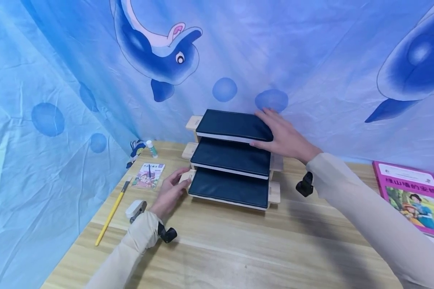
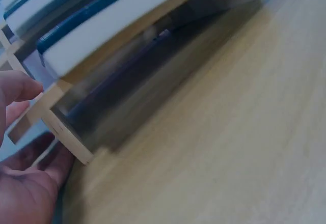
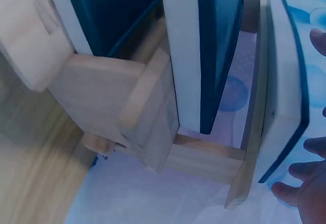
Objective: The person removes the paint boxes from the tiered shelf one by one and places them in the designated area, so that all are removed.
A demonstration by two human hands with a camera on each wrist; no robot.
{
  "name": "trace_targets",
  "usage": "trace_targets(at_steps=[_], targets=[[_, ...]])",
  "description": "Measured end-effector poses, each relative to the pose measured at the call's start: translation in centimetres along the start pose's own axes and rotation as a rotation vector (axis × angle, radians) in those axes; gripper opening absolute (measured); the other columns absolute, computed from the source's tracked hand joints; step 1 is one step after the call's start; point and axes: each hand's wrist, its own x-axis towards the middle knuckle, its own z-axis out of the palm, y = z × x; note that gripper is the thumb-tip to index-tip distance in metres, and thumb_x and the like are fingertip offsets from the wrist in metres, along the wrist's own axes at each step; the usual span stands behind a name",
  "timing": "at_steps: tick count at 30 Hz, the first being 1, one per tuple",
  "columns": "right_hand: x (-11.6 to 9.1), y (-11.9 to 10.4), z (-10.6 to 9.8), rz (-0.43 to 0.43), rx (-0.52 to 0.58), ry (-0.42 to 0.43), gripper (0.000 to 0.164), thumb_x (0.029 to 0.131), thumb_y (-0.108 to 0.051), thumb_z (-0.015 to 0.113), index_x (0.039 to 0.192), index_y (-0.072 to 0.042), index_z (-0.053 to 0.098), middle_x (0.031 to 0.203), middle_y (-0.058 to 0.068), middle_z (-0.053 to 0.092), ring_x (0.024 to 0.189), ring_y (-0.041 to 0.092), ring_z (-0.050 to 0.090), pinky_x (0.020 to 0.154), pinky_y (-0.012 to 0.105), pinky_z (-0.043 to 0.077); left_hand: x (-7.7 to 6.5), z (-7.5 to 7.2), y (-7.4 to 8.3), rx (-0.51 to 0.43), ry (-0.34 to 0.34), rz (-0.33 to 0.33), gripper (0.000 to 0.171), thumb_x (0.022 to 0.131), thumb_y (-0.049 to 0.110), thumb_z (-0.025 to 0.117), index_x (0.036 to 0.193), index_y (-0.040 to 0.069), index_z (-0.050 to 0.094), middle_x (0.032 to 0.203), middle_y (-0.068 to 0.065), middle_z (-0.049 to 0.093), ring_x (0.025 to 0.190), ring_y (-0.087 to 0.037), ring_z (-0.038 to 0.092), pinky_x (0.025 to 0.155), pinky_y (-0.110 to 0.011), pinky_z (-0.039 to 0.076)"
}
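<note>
We see the left hand point(image 1: 170, 192) curled round a pale wooden tab point(image 1: 186, 176); rightward, its three-tier wooden stand point(image 1: 230, 157) with dark-blue padded shelves point(image 1: 228, 187), upright on the wood-grain table point(image 1: 246, 249); then the right hand point(image 1: 285, 138), spread, gripping nothing, at the top shelf's point(image 1: 231, 123) right end, contact unclear; we judge this steadying; next move calls for even two-handed guidance.

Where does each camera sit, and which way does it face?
Head: on the head, facing forward and down at stepped stand; left grip, right grip, sleeves.
Left wrist: worn there, facing the stand's bottom step across tabletop; left grip.
Right wrist: worn there, facing the stand's side; right grip.
Both wrist views share the stand.
</note>
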Motion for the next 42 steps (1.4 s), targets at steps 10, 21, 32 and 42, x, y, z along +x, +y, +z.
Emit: trace_targets(at_steps=[10, 21, 32, 42], targets=[[3.1, 0.5, 1.1, -0.015, -0.13, -0.071, 0.083, 0.074, -0.064, 0.056, 0.138, -0.017, 0.035, 0.146, 0.016, 0.022, 0.133, 0.036, 0.015, 0.102, 0.06, 0.012, 0.3, 0.1, -1.1, 0.028, 0.023, 0.059, 0.042, 0.083, 0.014, 0.063, 0.124, 0.021, 0.053, 0.134, 0.009, 0.043, 0.109, -0.011, 0.043, 0.057, -0.019, 0.038], [4.9, 0.1, 1.7, -0.01, -0.182, -0.156, 0.079, 0.07, -0.064, 0.061, 0.134, -0.024, 0.039, 0.14, 0.011, 0.034, 0.124, 0.037, 0.031, 0.095, 0.061, 0.021, -1.0, 0.1, 0.8, 0.078, 0.018, 0.041, 0.045, 0.084, 0.011, 0.061, 0.128, 0.012, 0.051, 0.141, -0.003, 0.037, 0.125, -0.016, 0.033, 0.057, -0.021, 0.041], [5.3, 0.1, 2.2, 0.009, -0.142, -0.167, 0.079, 0.07, -0.062, 0.062, 0.134, -0.025, 0.036, 0.139, 0.01, 0.033, 0.118, 0.034, 0.03, 0.091, 0.058, 0.019, 0.1, -0.6, -1.1, 0.082, 0.067, 0.015, 0.044, 0.083, 0.011, 0.061, 0.126, 0.019, 0.054, 0.137, 0.007, 0.041, 0.109, -0.013, 0.045, 0.047, -0.018, 0.036], [3.9, -0.4, 2.3, -0.011, -0.157, -0.117, 0.074, 0.07, -0.058, 0.065, 0.131, -0.022, 0.041, 0.137, 0.01, 0.036, 0.113, 0.033, 0.031, 0.086, 0.052, 0.022, 0.4, -0.3, -1.8, 0.068, 0.085, 0.043, 0.042, 0.081, 0.012, 0.064, 0.122, 0.019, 0.058, 0.132, 0.007, 0.047, 0.06, -0.003, 0.047, 0.045, -0.017, 0.035]])
